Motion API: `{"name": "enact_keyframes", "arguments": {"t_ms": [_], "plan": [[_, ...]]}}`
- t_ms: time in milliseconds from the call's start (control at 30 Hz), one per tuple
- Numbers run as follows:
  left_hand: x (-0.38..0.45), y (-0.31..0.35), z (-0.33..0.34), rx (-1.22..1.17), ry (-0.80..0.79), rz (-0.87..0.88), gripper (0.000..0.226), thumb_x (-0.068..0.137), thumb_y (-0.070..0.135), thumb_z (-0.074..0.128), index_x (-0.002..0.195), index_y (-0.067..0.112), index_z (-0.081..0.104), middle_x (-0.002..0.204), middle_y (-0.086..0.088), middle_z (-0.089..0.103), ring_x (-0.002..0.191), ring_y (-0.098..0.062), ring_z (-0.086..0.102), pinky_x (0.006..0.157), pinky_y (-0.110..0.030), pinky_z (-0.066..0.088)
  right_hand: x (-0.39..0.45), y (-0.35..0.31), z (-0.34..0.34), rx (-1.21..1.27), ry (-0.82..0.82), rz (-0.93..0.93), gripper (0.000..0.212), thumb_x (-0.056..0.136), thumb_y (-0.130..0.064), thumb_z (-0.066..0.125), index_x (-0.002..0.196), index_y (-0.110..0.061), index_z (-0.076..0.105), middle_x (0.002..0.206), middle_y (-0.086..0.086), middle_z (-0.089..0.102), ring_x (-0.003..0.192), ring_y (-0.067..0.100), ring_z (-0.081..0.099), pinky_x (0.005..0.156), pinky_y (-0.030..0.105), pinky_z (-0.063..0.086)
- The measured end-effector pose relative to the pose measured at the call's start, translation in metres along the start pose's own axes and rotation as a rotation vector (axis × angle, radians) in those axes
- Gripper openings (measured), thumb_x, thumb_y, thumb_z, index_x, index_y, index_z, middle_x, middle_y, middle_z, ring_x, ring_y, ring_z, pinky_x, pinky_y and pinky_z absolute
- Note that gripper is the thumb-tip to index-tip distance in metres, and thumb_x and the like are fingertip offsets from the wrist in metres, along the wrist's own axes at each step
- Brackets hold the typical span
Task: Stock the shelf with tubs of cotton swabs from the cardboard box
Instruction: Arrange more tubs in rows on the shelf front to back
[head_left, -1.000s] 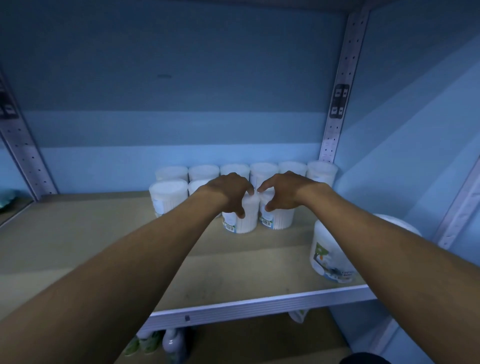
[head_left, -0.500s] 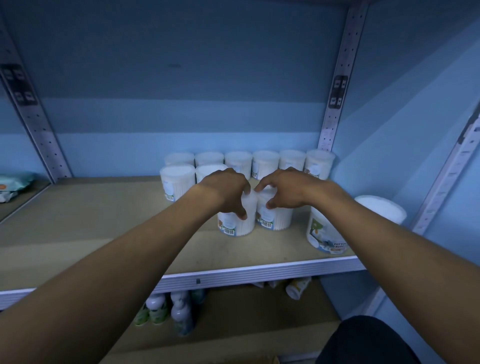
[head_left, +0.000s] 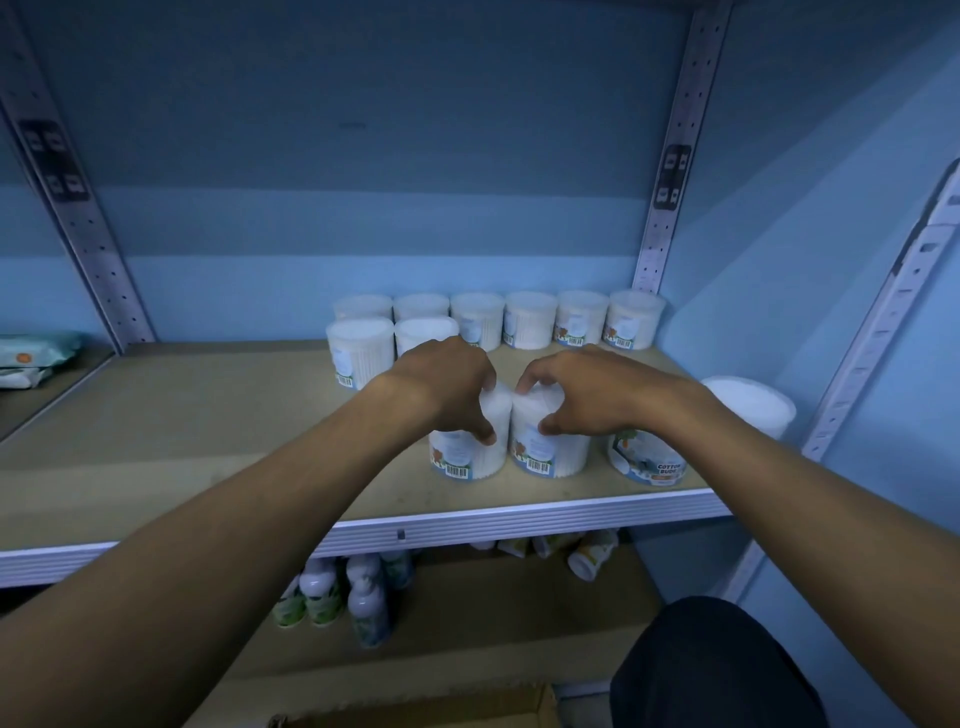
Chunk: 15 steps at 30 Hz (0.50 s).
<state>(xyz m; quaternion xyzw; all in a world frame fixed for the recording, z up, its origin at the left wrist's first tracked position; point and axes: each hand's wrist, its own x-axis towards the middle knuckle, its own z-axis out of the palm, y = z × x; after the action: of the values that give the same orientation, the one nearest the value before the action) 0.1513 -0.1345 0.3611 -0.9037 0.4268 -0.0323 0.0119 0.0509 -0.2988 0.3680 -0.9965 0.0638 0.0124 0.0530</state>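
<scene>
Two white tubs of cotton swabs stand side by side near the front of the wooden shelf (head_left: 182, 457). My left hand (head_left: 447, 384) grips the left tub (head_left: 467, 452) from above, fingers curled round its top. My right hand (head_left: 582, 395) grips the right tub (head_left: 550, 447) the same way. Behind them a row of several tubs (head_left: 530, 319) lines the back wall, with two more (head_left: 358, 348) in front of it on the left. A larger tub (head_left: 654, 457) stands at the right end. A cardboard box edge (head_left: 415, 709) shows at the bottom.
The shelf's metal front rail (head_left: 467, 525) runs across. Perforated uprights (head_left: 670, 156) stand at the back. Bottles (head_left: 363, 597) sit on the lower shelf. Packets (head_left: 31, 358) lie on the neighbouring shelf at left. My dark-clad knee (head_left: 717, 670) is at the bottom right.
The view has pulled back and down, so the lower shelf and box edge now show. Both hands and the two tubs sit closer to the shelf's front edge.
</scene>
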Motion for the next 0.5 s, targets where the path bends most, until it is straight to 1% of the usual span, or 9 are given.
{"name": "enact_keyframes", "arguments": {"t_ms": [67, 133, 267, 333, 400, 500], "plan": [[-0.005, 0.003, 0.001, 0.028, 0.004, 0.002, 0.065, 0.067, 0.062, 0.077, 0.119, 0.024, 0.067, 0.120, 0.000, 0.066, 0.109, -0.022, 0.062, 0.089, -0.039, 0.054, -0.008, -0.002, -0.001, -0.012, -0.004, -0.014, 0.051, 0.083, -0.036, 0.074, 0.131, -0.038, 0.056, 0.131, -0.003, 0.059, 0.119, 0.019, 0.054, 0.097, 0.039, 0.048], [-0.010, 0.007, 0.001, 0.044, 0.005, 0.004, 0.065, 0.070, 0.061, 0.076, 0.121, 0.022, 0.065, 0.122, -0.003, 0.064, 0.110, -0.023, 0.062, 0.089, -0.040, 0.054, -0.013, -0.004, -0.002, -0.028, -0.010, -0.029, 0.052, 0.083, -0.037, 0.074, 0.133, -0.038, 0.056, 0.131, -0.004, 0.059, 0.119, 0.019, 0.053, 0.097, 0.039, 0.048], [-0.013, 0.005, -0.006, 0.046, -0.064, 0.023, 0.077, 0.065, 0.064, 0.078, 0.128, 0.022, 0.060, 0.125, -0.002, 0.061, 0.113, -0.023, 0.058, 0.091, -0.041, 0.053, -0.014, -0.001, -0.008, -0.021, -0.050, -0.055, 0.056, 0.082, -0.046, 0.075, 0.134, -0.038, 0.055, 0.136, -0.006, 0.058, 0.121, 0.016, 0.053, 0.099, 0.035, 0.046], [-0.011, 0.001, -0.016, 0.059, -0.132, 0.026, 0.089, 0.062, 0.067, 0.078, 0.137, 0.027, 0.052, 0.134, 0.000, 0.056, 0.122, -0.023, 0.051, 0.097, -0.042, 0.050, -0.015, 0.001, -0.014, -0.013, -0.051, -0.044, 0.057, 0.082, -0.052, 0.073, 0.134, -0.038, 0.056, 0.139, -0.006, 0.056, 0.124, 0.016, 0.052, 0.101, 0.034, 0.044], [-0.008, -0.003, -0.026, 0.049, -0.203, 0.032, 0.101, 0.063, 0.066, 0.079, 0.148, 0.032, 0.038, 0.148, 0.003, 0.044, 0.135, -0.022, 0.041, 0.107, -0.041, 0.042, -0.014, 0.002, -0.020, -0.037, -0.020, -0.025, 0.059, 0.082, -0.058, 0.071, 0.134, -0.035, 0.056, 0.139, -0.002, 0.055, 0.126, 0.019, 0.050, 0.103, 0.037, 0.044], [-0.003, -0.006, -0.035, 0.003, -0.320, 0.029, 0.108, 0.065, 0.061, 0.080, 0.154, 0.034, 0.026, 0.158, 0.008, 0.031, 0.143, -0.018, 0.033, 0.115, -0.037, 0.032, -0.009, -0.002, -0.022, -0.082, -0.031, 0.027, 0.071, 0.076, -0.070, 0.068, 0.136, -0.035, 0.054, 0.140, 0.000, 0.054, 0.130, 0.021, 0.047, 0.103, 0.040, 0.044]]}}
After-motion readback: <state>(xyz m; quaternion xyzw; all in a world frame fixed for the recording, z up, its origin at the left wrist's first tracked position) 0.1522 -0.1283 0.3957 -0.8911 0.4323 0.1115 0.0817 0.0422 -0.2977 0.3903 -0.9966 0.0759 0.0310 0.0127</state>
